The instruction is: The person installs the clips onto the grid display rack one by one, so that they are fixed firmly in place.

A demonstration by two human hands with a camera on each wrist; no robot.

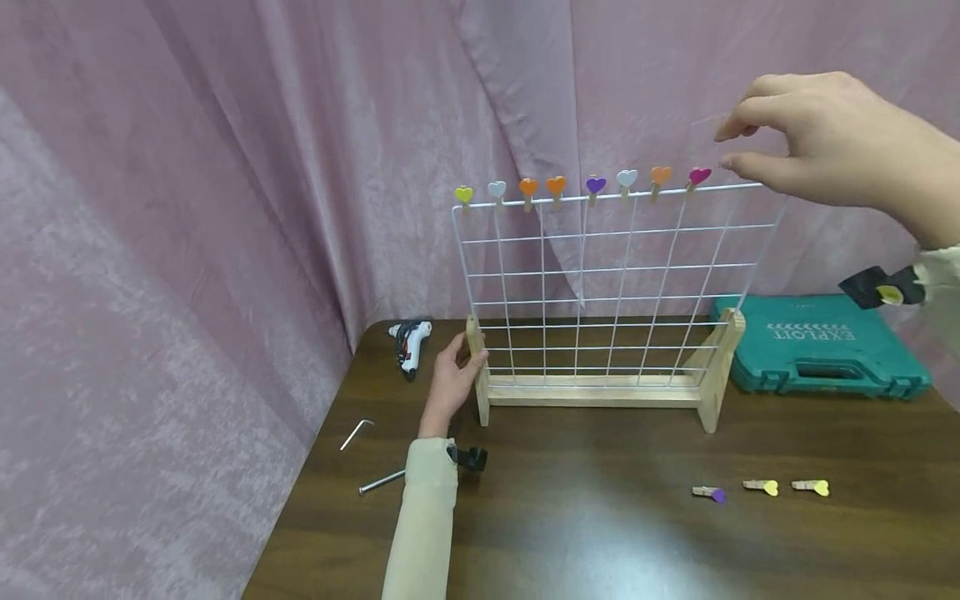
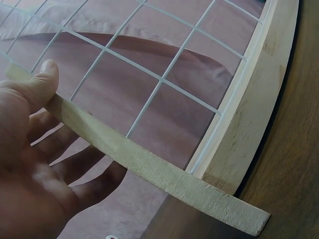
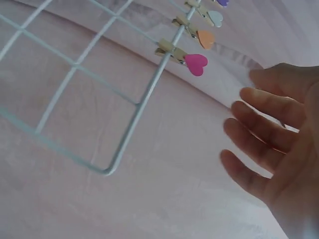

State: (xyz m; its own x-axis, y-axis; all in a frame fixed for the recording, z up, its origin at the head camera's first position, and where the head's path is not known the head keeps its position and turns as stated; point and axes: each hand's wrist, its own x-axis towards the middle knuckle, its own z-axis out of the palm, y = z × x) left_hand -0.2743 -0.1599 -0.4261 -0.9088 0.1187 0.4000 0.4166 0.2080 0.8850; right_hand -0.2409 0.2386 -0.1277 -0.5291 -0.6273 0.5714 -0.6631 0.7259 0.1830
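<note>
A white wire grid (image 1: 615,268) stands upright in a wooden stand (image 1: 592,392). Along its top wire sit several small heart clothespins; the pink heart clothespin (image 1: 699,177) is the one nearest the grid's right corner. My left hand (image 1: 452,379) holds the stand's left side piece (image 2: 149,167), its thumb on one face and fingers behind the other. Above the grid's right end, my right hand (image 1: 832,137) hovers with loosely bent fingers and nothing between them. In the right wrist view that hand (image 3: 274,129) is apart from the pink clothespin (image 3: 196,64) and the wire.
On the table (image 1: 570,517) at front right lie a purple heart clothespin (image 1: 709,493) and two yellow ones (image 1: 762,487). A green case (image 1: 825,346) stands behind the right end. To the left are a glue gun (image 1: 410,346), a hex key (image 1: 356,433) and a metal rod (image 1: 381,482).
</note>
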